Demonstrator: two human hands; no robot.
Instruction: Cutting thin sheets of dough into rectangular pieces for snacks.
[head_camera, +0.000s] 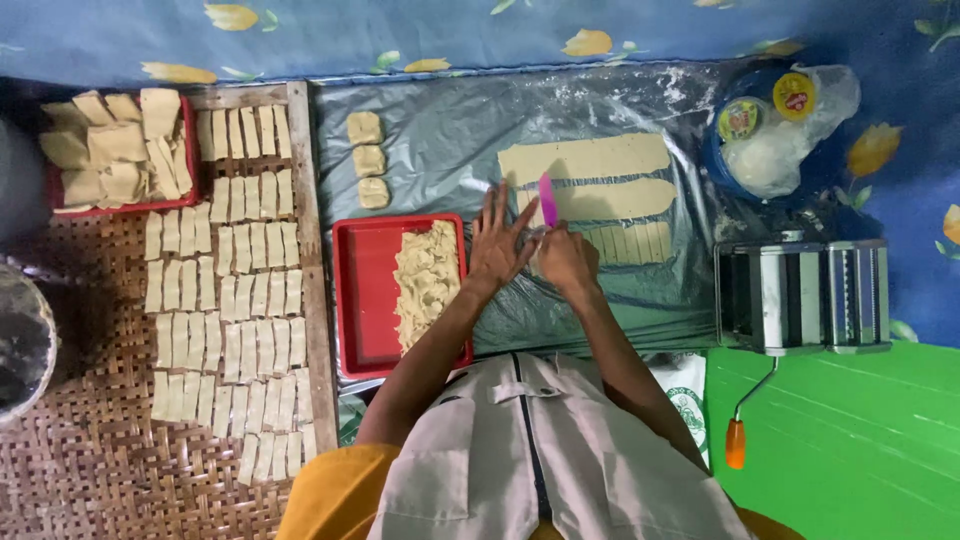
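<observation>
My right hand (566, 258) grips a pink knife (547, 200) whose blade points away from me over flat strips of pale dough (590, 158) on a grey plastic sheet (440, 150). One lower strip is cut into several small rectangles (635, 243). My left hand (497, 243) lies flat with fingers spread on the sheet, just left of the knife and touching the dough's left end. A red tray (362, 290) with dough scraps (427, 280) sits to the left of my left hand.
Three small dough lumps (366, 158) lie at the sheet's upper left. A woven tray (100, 450) holds rows of cut dough pieces (240, 300), with another red tray (120, 150) of pieces behind. A metal pasta roller (805, 295) and a flour bag (770, 150) stand to the right.
</observation>
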